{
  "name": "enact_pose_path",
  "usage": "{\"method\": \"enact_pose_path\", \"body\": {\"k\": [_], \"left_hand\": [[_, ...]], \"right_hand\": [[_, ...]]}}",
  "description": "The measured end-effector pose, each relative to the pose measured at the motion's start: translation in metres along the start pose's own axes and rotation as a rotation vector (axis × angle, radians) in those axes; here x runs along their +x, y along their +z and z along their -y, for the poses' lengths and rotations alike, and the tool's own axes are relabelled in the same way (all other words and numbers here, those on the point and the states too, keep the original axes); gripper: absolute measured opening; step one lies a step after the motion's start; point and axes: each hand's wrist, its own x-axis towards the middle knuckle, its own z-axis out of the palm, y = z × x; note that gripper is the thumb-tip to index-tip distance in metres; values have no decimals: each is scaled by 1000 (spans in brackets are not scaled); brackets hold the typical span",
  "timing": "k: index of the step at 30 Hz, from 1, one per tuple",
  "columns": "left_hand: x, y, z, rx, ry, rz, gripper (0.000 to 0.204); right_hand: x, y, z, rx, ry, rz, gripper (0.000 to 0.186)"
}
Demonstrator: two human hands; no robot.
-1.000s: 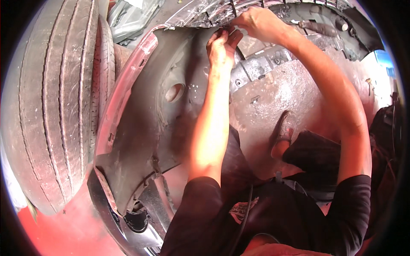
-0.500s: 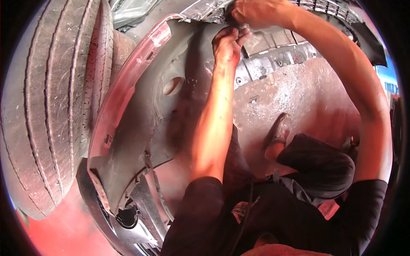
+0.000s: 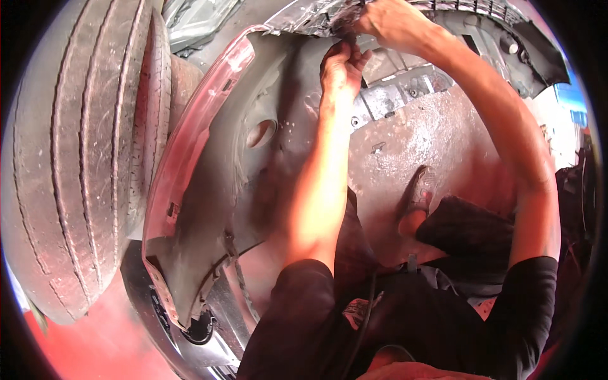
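Note:
A large grey molded car panel, seemingly a bumper cover, lies with its hollow inner side toward me and has a round hole in it. At its far upper end my left hand reaches in, fingers curled at a dark, shadowed edge. Close beside it, my right hand arches over from the right with its fingers bent down into the same dark spot. Whatever sits between the fingertips of either hand is hidden by shadow and by the hands themselves.
A big worn tire stands along the left. A black slatted grille curves across the far right. A grey perforated strip crosses beyond the concrete floor, where a small dark clip lies. My sandaled foot rests there.
The view has shifted slightly, so the tire and panel sit a little farther right. My right forearm has dropped inward at the elbow; both hands stay at the same dark spot.

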Motion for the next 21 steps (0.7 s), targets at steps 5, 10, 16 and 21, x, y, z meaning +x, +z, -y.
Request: {"method": "enact_pose_path", "body": {"k": [5, 10, 16, 21], "left_hand": [[-7, 1, -1, 200, 5, -133, 7], [-15, 12, -3, 93, 49, -157, 7], [-15, 6, -14, 110, 54, -38, 7], [-12, 18, -8, 50, -1, -75, 12]], "right_hand": [[13, -42, -28, -79, 3, -77, 17], [-1, -72, -27, 64, 157, -61, 14], [-23, -2, 31, 659, 623, -141, 30], [-8, 51, 50, 1150, 686, -343, 25]]}}
